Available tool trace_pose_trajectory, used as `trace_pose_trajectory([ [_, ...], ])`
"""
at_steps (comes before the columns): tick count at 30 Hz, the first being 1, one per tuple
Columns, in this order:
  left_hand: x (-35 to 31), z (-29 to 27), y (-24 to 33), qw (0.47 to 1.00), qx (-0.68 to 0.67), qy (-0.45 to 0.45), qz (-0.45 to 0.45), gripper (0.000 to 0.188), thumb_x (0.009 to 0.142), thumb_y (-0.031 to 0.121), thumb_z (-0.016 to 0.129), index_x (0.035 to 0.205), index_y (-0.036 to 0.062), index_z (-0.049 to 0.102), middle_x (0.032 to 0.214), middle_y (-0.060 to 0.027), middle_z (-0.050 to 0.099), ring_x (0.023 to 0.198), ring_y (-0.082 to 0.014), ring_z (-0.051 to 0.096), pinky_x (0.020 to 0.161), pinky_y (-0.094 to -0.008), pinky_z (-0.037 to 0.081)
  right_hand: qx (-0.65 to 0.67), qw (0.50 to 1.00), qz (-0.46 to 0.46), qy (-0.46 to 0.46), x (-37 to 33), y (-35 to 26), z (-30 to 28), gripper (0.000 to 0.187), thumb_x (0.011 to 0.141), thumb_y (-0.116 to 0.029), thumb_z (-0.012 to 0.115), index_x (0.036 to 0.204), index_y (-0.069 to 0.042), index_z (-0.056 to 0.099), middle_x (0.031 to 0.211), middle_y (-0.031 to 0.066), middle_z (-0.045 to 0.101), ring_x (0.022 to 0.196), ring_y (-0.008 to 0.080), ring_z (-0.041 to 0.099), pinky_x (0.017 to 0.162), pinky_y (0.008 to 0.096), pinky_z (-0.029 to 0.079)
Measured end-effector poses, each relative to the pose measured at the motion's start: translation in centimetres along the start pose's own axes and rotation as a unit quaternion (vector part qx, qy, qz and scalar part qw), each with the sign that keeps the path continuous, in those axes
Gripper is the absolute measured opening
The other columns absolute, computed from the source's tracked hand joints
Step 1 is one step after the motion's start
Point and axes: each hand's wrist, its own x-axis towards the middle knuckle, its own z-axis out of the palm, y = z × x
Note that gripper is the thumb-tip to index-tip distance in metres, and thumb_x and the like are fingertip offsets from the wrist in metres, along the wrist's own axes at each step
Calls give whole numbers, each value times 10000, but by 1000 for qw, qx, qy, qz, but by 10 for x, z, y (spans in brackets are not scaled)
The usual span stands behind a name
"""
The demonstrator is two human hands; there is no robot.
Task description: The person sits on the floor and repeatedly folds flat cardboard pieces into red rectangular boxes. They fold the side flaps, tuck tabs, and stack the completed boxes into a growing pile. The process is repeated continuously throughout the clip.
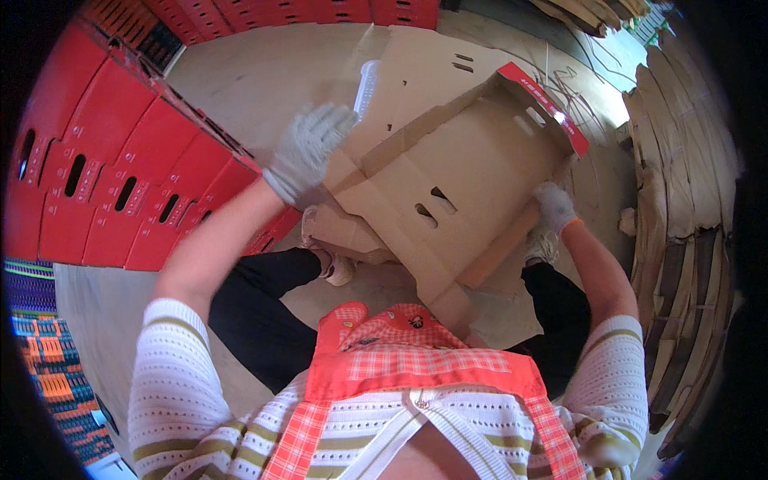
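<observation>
Carton [480, 148] | right grip [554, 206] at right side | left grip [314, 146] near left side

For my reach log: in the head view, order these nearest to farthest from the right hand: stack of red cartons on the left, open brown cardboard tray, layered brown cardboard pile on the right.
1. Open brown cardboard tray: at the grey-gloved right hand.
2. Layered brown cardboard pile: right side.
3. Red cartons: left.

Left hand [306, 152] flat, fingers [332, 122] extended; right hand [554, 206] partly curled; both forearms [220, 240] stretched forward.
</observation>
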Motion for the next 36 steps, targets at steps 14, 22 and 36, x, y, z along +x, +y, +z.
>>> trace_pose_trajectory([
  [14,110,119,30,925,-112,-358,58,158,790,288,664,775,134,695,827,-104,693,856,-309,657,693,-453,504,191,957,163,146,-44,-124,-75,389,765,-352,755,1022,-95,616,922,134,637,846,326,637,706,400,515],
  [22,-8,-20,112,950,-199,-239,34,334,831,469,630,740,151,673,670,-114,628,631,-312,632,558,-440,477,177,947,-162,212,-82,-107,-123,275,795,-242,729,1035,-125,660,865,107,646,788,307,642,689,407,525],
  [36,-95,-11,85,949,-123,-287,-42,629,770,326,717,1347,148,541,1436,-134,458,1370,-395,317,1110,-620,189,197,970,-139,16,-95,-145,-78,582,778,-264,711,1282,-31,537,1340,227,510,1210,387,513,999,424,447],
])
